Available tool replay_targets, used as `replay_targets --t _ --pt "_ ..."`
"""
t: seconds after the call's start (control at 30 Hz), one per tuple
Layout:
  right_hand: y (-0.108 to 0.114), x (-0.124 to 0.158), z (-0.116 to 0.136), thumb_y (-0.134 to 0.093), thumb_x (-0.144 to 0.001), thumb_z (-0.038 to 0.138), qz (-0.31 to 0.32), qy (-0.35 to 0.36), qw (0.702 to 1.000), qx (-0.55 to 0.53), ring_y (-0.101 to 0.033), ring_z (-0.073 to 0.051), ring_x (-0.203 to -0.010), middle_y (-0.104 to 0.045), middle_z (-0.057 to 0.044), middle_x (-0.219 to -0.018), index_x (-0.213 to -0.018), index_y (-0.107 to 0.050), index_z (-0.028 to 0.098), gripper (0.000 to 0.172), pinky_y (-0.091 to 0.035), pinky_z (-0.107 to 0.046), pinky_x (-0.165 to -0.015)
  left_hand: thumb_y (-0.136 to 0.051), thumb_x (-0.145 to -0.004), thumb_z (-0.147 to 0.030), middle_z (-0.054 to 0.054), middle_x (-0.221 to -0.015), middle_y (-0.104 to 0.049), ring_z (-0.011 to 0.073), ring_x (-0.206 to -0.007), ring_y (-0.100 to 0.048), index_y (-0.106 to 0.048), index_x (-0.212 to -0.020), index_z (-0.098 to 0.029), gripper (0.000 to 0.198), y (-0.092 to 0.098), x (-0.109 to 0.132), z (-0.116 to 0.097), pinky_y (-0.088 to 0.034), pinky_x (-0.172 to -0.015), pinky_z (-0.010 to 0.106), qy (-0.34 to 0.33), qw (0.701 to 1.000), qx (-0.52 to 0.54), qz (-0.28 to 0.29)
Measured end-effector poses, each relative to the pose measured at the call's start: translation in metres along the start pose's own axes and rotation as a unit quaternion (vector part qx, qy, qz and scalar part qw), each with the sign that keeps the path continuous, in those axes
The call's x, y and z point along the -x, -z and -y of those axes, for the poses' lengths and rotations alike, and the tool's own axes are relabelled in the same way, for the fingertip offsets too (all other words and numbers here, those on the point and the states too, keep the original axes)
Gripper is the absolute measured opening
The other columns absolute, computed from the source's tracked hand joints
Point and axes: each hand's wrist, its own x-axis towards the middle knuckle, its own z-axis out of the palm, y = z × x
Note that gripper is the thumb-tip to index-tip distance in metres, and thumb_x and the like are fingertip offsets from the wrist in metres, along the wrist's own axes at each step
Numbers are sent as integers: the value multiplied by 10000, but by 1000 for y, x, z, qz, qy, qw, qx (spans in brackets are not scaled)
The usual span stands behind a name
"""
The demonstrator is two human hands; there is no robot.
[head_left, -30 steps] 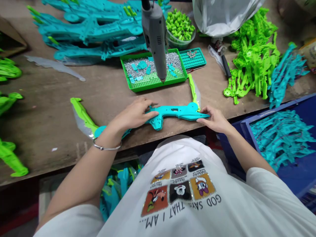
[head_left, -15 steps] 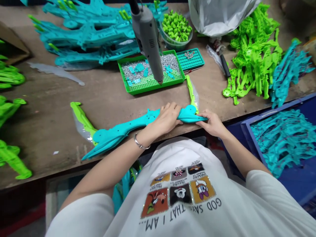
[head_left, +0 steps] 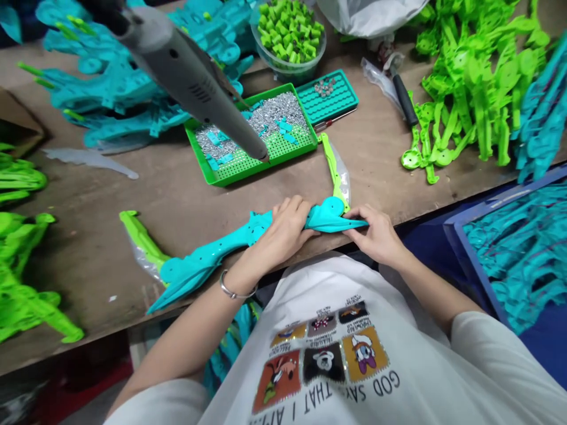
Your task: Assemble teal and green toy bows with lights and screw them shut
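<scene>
A turquoise plastic toy bow body point(head_left: 230, 240) lies along the front edge of the workbench. Lime green limbs point(head_left: 144, 239) with clear plastic beside them stick out from both ends toward the back. My left hand point(head_left: 287, 230) is wrapped over the middle-right of the bow, its fingers curled across the top. At the right-hand tip, my right hand point(head_left: 374, 233) pinches the pointed end between thumb and fingers. Beyond the bow hangs a grey electric screwdriver point(head_left: 199, 82), slanted, its tip over the green tray's front rim; neither hand touches it.
Behind the bow stands a green tray point(head_left: 257, 171) of screws and small turquoise pieces. A teal tray point(head_left: 328, 106) and a tub point(head_left: 277, 68) of lime caps sit beyond. Lime parts point(head_left: 478, 88) are heaped at right, above a blue crate point(head_left: 472, 254). Turquoise bodies point(head_left: 119, 88) fill the back left.
The view has shifted, and the electric screwdriver now hangs more slanted and further left. Both hands keep their places on the bow, with little change in grip.
</scene>
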Motion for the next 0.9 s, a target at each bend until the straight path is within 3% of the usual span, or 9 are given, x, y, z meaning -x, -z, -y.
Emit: replay_targets --t 0.1,0.27,0.9 --pt "2 3 -2 -710 -823 155 7 15 999 -31 -687 -211 -936 -708 -36 -1004 -1088 -616 224 289 -532 -352 -871 -603 -996 -311 127 -1235 -580 325 -1129 -535 -488 -1433 -204 464 2 2 -2 -433 -960 479 1 1000 -10 4" --pt "3 5 -7 -640 -867 94 9 36 998 -52 -650 -187 -941 -648 -52 -1017 -1002 -606 211 181 -518 -320 -826 -574 -1012 -309 143 -1271 -585 317 -1130 -534 -493 -1427 -180 442 1 6 -2 -426 -979 475 1 1000 -13 4" --pt "-16 10 -11 -640 -880 82 -35 75 996 -34 -601 -202 -917 -603 -68 -976 -988 -656 185 150 -546 -363 -814 -626 -1005 -294 155 -1315 -589 305 -1178 -554 -430 -1509 -198 549 -1 12 0 -415 -1028 476 3 1000 -11 3"
